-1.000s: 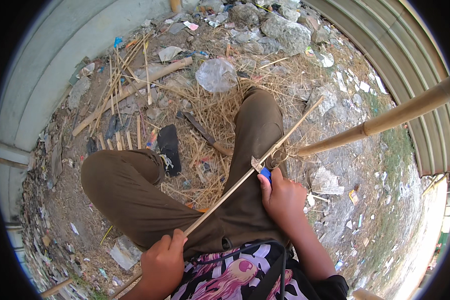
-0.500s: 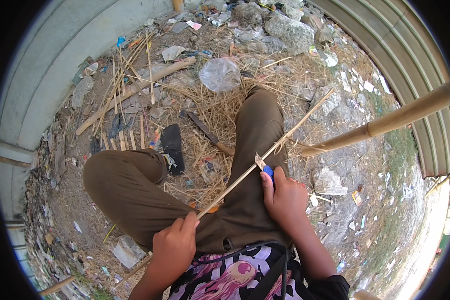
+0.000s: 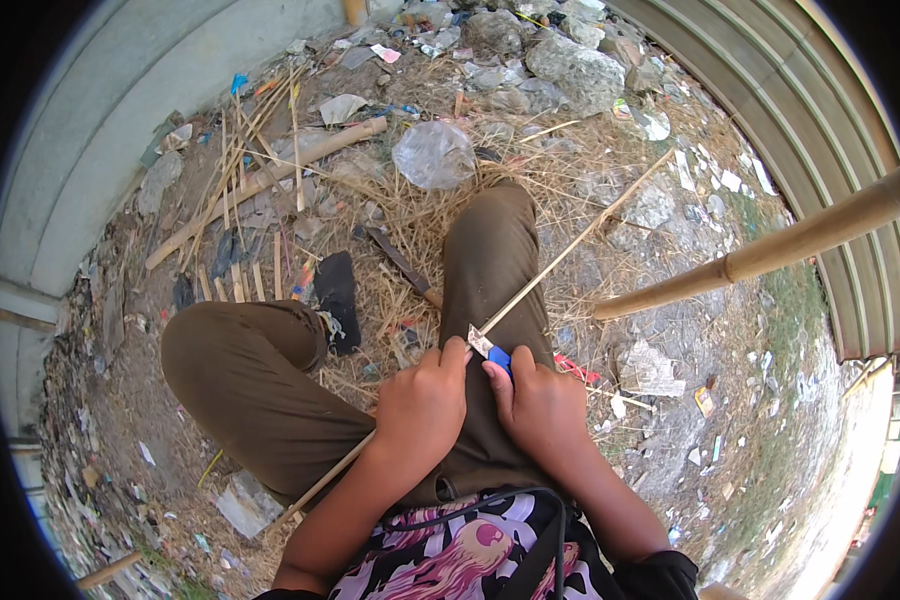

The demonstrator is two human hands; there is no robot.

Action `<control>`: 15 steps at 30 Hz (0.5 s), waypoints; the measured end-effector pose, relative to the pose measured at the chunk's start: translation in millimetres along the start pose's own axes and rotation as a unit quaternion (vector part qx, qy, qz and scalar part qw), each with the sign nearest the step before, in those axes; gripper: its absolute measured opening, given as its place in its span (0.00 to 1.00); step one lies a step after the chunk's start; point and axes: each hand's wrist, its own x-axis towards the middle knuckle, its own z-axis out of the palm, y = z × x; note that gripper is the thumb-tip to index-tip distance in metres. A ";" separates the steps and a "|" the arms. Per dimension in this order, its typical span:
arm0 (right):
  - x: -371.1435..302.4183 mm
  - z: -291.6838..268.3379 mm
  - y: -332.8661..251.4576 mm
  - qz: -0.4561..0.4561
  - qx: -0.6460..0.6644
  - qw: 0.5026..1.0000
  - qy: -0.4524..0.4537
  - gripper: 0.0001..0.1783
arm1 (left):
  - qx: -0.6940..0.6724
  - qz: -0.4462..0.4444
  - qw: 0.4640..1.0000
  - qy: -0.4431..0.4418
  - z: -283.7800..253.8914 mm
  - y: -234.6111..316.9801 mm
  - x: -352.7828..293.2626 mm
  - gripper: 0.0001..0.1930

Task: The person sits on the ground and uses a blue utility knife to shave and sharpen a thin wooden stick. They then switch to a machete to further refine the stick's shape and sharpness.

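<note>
A long, thin bamboo strip point(image 3: 582, 238) runs slantwise over my right thigh, from the lower left up to the far right. My left hand point(image 3: 425, 402) is closed round it near its middle, and the lower part passes under my left forearm. In my right hand point(image 3: 548, 405) is a utility knife point(image 3: 497, 356) with a blue handle. Its blade lies against the strip just beyond my left fingertips. Whether the edge is biting into the bamboo cannot be made out.
A large knife point(image 3: 402, 265) with a dark blade lies on dry straw between my legs, beside a black sandal point(image 3: 337, 300). Bamboo strips point(image 3: 298, 140) and a thick bamboo pole point(image 3: 270, 178) lie at the far left. Another pole point(image 3: 760, 250) juts in from the right. Rocks point(image 3: 575, 72) and litter surround me.
My left hand has moved up and right along the strip. My right hand has come left and slightly nearer with the utility knife, so both hands are now close together.
</note>
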 end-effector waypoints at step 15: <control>-1.7 8.3 3.8 0.025 -0.030 0.998 0.043 0.25 | -0.037 -0.053 0.997 -0.041 -32.9 -8.2 -47.5 0.06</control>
